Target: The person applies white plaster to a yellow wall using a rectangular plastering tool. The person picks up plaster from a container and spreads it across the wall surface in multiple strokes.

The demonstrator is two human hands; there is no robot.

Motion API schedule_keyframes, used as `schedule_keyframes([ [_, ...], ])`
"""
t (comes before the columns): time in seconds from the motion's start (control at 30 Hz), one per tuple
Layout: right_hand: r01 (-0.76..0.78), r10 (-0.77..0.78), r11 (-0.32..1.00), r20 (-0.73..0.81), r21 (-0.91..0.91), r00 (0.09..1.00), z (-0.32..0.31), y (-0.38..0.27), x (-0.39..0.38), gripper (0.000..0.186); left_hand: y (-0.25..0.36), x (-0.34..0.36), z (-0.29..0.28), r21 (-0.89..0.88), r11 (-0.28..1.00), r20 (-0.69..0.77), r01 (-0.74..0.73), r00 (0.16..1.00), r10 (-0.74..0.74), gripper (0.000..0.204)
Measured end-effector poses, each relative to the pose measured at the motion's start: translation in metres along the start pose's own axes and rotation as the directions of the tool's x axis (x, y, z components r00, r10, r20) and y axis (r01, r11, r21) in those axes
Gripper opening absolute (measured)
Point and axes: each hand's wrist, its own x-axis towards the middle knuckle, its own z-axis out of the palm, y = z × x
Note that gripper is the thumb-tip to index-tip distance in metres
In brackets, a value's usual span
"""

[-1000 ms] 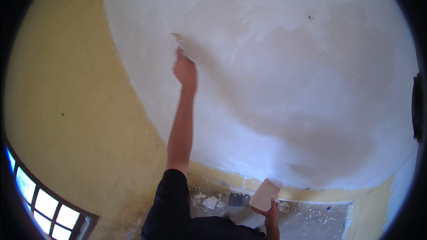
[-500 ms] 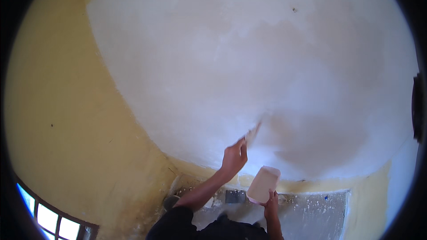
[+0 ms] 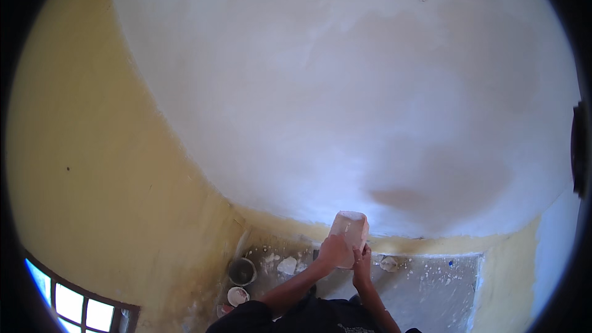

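A pale pink rectangular tray [image 3: 365, 229] is held up in front of the white-coated wall [image 3: 296, 117]. Closed round the tray's lower right side is my right hand [image 3: 362, 266]. My left hand [image 3: 333, 250] is over the left part of the tray, its fingers closed and turned inward. The putty knife it grips is mostly hidden by the hand and tray. Darker patches mark the white coat, one of them [image 3: 444, 185] up and to the right of the tray.
Bare yellow wall [image 3: 92, 123] runs along the left, above a barred window [image 3: 83, 305]. On the spattered floor [image 3: 425, 296] stand a dark bucket [image 3: 242, 272] and a smaller white bucket [image 3: 238, 296], near a white lump [image 3: 287, 265]. A dark object [image 3: 578, 148] is at the right edge.
My left hand has come down off the wall with the putty knife, onto the tray. The tray has shifted slightly left and up. Both buckets now show more fully.
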Motion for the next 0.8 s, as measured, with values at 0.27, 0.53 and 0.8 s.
schedule_keyframes([
  [0.27, -0.002, 0.002, 0.997, 0.002, -0.077, 1.000, 0.001, 0.008, 0.007, 0.057, -0.034, 0.003, -0.023, -0.359, 0.933, -0.045, 0.003, 0.999, -0.021, 0.024],
  [0.53, -0.122, 0.102, 0.967, 0.097, 0.222, 0.990, -0.005, -0.004, 0.005, 0.051, -0.067, -0.008, -0.058, -0.947, 0.214, 0.218, 0.238, 0.969, -0.112, 0.022],
  [0.8, -0.142, 0.086, 0.924, 0.169, 0.355, 0.982, -0.014, -0.006, 0.011, 0.046, -0.092, -0.014, -0.043, -0.920, -0.157, 0.349, 0.358, 0.933, 0.086, 0.036],
])
